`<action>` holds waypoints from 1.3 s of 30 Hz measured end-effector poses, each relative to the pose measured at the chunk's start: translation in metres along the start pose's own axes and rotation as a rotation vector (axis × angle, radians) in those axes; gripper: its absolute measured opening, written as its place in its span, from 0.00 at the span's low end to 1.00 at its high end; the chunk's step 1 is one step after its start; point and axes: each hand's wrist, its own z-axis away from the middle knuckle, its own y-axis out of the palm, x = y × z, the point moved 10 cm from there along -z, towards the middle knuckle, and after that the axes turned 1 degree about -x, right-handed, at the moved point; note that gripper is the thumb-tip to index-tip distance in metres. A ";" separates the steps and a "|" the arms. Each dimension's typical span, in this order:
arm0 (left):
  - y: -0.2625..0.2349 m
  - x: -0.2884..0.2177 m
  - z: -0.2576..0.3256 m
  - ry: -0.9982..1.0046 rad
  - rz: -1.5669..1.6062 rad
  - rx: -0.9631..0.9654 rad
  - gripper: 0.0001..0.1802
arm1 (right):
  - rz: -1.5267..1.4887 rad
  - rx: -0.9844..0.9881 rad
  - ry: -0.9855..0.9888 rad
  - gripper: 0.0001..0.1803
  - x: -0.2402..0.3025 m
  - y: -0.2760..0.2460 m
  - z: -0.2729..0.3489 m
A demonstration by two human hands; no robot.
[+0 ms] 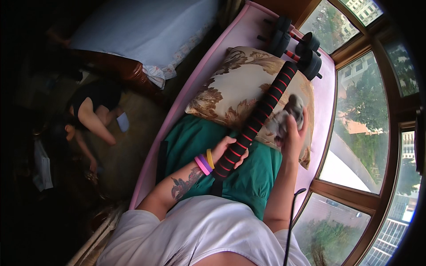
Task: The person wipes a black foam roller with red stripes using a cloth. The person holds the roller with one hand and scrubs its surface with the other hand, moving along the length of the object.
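Observation:
My left hand (225, 150) is wrapped round the lower part of a long black foam-covered bar (259, 116) with red rings. The bar slants up and away to the right, over my green-covered lap and a cushion (242, 84) with brown leaf patterns. To the right of the bar, my right hand (295, 135) is closed on a crumpled grey-white cloth (280, 124), which is partly blurred. A small gap shows between cloth and bar. Beyond the bar's far end lie black dumbbells (309, 63) with red grips.
A pink padded surface (191, 88) runs beneath the cushion and dumbbells. Wood-framed windows (361, 115) line the right side. On the left, a person (95, 108) in dark clothes crouches on the floor near a bed with a pale blue cover (146, 31). A dark cable (293, 217) hangs by my right arm.

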 end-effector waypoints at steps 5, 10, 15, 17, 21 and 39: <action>-0.002 0.006 -0.006 -0.027 -0.022 0.035 0.28 | 1.218 0.099 -0.581 0.23 0.024 0.050 0.017; -0.030 0.018 0.001 -0.097 0.190 -0.319 0.31 | 0.941 0.711 -0.271 0.23 -0.028 0.090 0.114; 0.015 -0.004 0.000 0.013 0.043 0.159 0.33 | 0.418 1.059 -0.036 0.20 -0.037 0.101 0.148; 0.007 -0.007 -0.001 0.026 0.013 0.069 0.33 | 0.410 0.939 -0.059 0.21 -0.028 0.094 0.132; -0.029 0.000 -0.006 -0.036 -0.016 -0.130 0.34 | 0.474 0.517 -0.255 0.24 -0.003 0.069 0.084; 0.000 -0.008 -0.007 0.029 -0.129 0.071 0.31 | 0.775 0.554 -0.347 0.20 -0.017 0.072 0.150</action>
